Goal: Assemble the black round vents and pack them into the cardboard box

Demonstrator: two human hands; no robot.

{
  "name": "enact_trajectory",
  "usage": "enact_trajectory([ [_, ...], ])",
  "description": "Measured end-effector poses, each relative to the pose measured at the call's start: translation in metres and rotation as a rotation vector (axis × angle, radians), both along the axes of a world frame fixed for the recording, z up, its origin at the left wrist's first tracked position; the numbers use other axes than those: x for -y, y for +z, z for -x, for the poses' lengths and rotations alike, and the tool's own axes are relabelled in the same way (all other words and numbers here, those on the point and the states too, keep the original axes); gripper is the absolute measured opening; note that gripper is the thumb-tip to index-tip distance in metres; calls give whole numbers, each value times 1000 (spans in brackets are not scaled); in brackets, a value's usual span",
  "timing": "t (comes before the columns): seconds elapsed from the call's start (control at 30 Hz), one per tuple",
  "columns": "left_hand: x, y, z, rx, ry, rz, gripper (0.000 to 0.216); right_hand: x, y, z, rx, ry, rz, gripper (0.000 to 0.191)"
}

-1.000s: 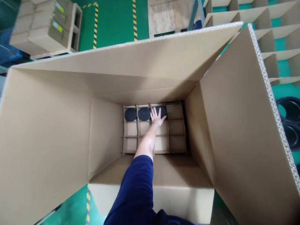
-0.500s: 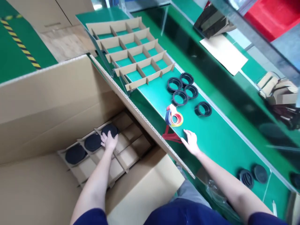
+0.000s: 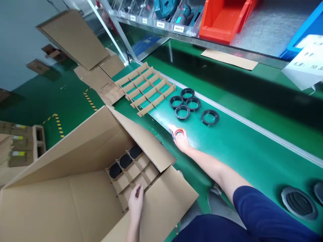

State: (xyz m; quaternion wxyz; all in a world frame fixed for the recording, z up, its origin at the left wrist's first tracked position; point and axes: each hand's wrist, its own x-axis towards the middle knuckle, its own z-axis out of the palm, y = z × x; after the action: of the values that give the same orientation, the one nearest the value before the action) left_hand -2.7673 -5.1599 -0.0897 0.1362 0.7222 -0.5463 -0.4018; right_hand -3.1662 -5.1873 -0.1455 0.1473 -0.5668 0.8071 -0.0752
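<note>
My right hand (image 3: 182,142) has its fingers around the edge of a tape dispenser (image 3: 173,128) at the near edge of the green bench. Over the open cardboard box (image 3: 85,144), my left hand (image 3: 136,199) is loosely curled, a gap showing between thumb and fingers and nothing visible in it. Below it in the box lies a cardboard divider grid (image 3: 133,170). Three black round parts sit in a row of its cells, among them a black disc (image 3: 125,161). Several black rings (image 3: 182,112) lie on the bench beyond the dispenser.
Another cardboard divider (image 3: 148,88) lies at the bench's far left end. Black round parts (image 3: 299,203) rest at the near right. A shelf with a red bin (image 3: 222,20) overhangs the back. Stacked cartons (image 3: 19,148) stand on the floor at left.
My left hand has come off the black disc in the far cell and moved toward the box's near side. My right hand has reached the tape dispenser. The view has swung up.
</note>
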Motion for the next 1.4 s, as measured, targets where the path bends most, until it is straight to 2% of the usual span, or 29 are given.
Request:
enact_trajectory([
  [0.07, -23, 7, 13, -24, -28, 56, 54, 12, 1, 5, 31, 76, -27, 42],
  [0.17, -41, 7, 33, -46, -124, 181, 48, 57, 1, 17, 54, 115, -36, 41],
  [0.3, -45, 0, 55, -19, -265, 343, 40, 132, -1, 35, 56, 102, -27, 43],
  [0.4, -44, -3, 65, -12, -329, 418, 34, 170, -1, 48, 53, 74, -34, 45],
  [0.47, -45, -2, 68, -33, -395, 444, 29, 183, 2, 62, 37, 67, 25, 49],
  [0.6, -45, -1, 63, -94, -482, 498, 28, 191, 8, 117, -54, -34, 332, 57],
  [0.63, -44, -2, 60, -105, -490, 507, 29, 189, 7, 137, -64, -82, 341, 58],
  [0.7, -42, -6, 55, -111, -484, 520, 29, 181, 0, 178, -31, -137, 203, 64],
  [0.77, -39, -10, 50, -92, -473, 529, 26, 165, -9, 214, 28, -113, 5, 75],
  [0.83, -38, -12, 49, -57, -475, 553, 23, 137, -16, 238, 46, -63, -113, 83],
  [0.9, -37, -8, 55, -34, -497, 587, 21, 100, -14, 246, 13, -35, -132, 81],
  [1.0, -37, 12, 78, -121, -584, 634, 27, 29, 3, 240, -22, -17, -115, 69],
  [1.1, -41, 39, 120, -265, -748, 648, 32, -48, 20, 231, -21, -17, -119, 65],
  [1.2, -55, 57, 178, -371, -889, 621, 29, -128, 32, 231, -35, -81, -153, 68],
  [1.3, -79, 61, 241, -452, -1084, 578, 25, -204, 44, 229, -35, -158, -210, 69],
  [1.4, -107, 55, 303, -454, -1330, 546, 26, -263, 60, 223, 0, -192, -254, 74],
])
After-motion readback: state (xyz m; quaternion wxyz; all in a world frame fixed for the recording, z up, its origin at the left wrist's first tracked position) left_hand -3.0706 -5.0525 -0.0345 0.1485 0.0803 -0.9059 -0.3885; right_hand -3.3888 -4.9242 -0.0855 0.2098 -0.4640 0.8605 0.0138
